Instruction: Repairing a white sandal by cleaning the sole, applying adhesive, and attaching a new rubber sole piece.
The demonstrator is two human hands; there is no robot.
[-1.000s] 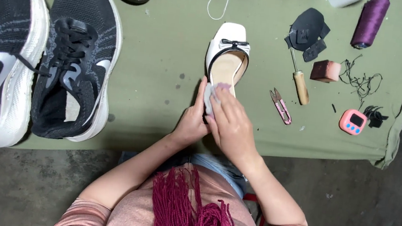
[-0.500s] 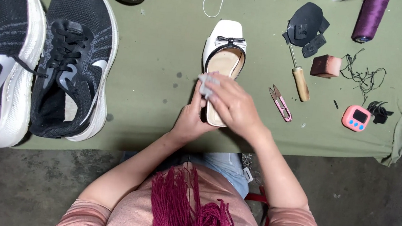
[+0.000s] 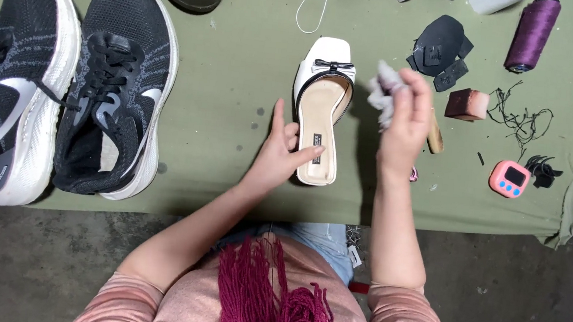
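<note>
Now the white shoe (image 3: 322, 108) lies on the green cloth (image 3: 239, 71), steadied at its heel end by the left hand's (image 3: 281, 155) spread fingers. Just right of it, the right hand (image 3: 404, 120) pinches a crumpled rag (image 3: 381, 93), lifted clear; wiping looks partly done.

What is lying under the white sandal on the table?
The white sandal lies flat on a green cloth. The left hand steadies its heel. Whatever is beneath its sole is covered and cannot be seen.
</note>
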